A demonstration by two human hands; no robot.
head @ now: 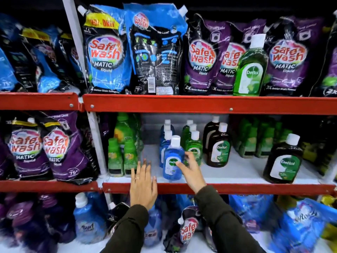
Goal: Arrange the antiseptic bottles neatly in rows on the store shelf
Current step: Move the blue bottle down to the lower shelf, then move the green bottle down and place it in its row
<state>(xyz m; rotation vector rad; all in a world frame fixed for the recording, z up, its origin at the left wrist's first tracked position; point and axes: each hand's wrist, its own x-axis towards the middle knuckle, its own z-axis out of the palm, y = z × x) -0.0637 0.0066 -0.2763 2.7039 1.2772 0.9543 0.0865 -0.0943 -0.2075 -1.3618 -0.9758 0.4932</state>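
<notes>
On the middle shelf (237, 172) stand rows of white-capped antiseptic bottles. A blue bottle (172, 158) leads a blue row at the front. My right hand (191, 172) has thumb and fingers around its right side. Behind it a row of green bottles (193, 147) runs back, then two brown bottles (218, 148). A larger brown bottle (283, 161) stands alone at the right front. One tall green bottle (250, 68) stands on the upper shelf among pouches. My left hand (143, 185) is flat with fingers apart at the shelf's front edge, left of the blue bottle, holding nothing.
Small green-capped bottles (122, 156) stand left of the bare white patch of shelf. More green bottles (259, 139) fill the back right. Detergent pouches (107, 52) crowd the upper shelf and the left bay. Red shelf rails (200, 105) run across. Blue bottles and pouches sit below.
</notes>
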